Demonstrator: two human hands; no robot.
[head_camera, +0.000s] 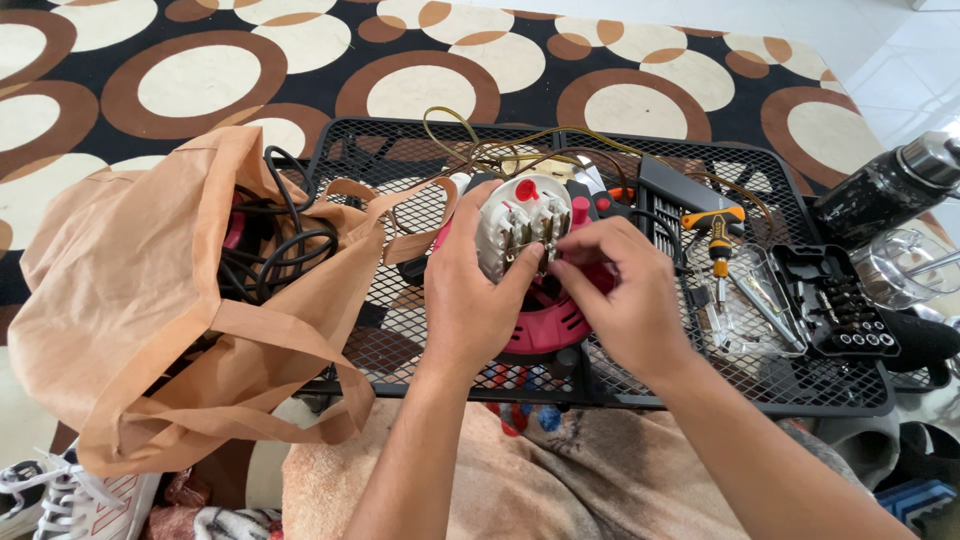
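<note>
Left hand wraps the white round socket plate from its left side, thumb across the front, fingers closed behind; it bears the plate's weight. Right hand is pinched shut: thumb and forefinger tips meet on the metal contacts at the plate's centre. Whether a wire end or screw sits between the tips cannot be told; too small.

Plate is held tilted, facing up, just above the red cable reel, which rests on the black mesh table. Thin yellow-brown wires loop from behind the plate across the mesh.

Step in hand, as judged: fine work on the contacts w/ plate off the reel. Next move prob. calls for a steady left-hand hold and a small, precise pull or push by the right fingertips; tool may be needed.

Nearby: orange-handled screwdriver to the right, open bit case beyond it, both apart from the hands. Tan cloth bag w/ black cable lies left of the table, on a circle-pattern rug.
</note>
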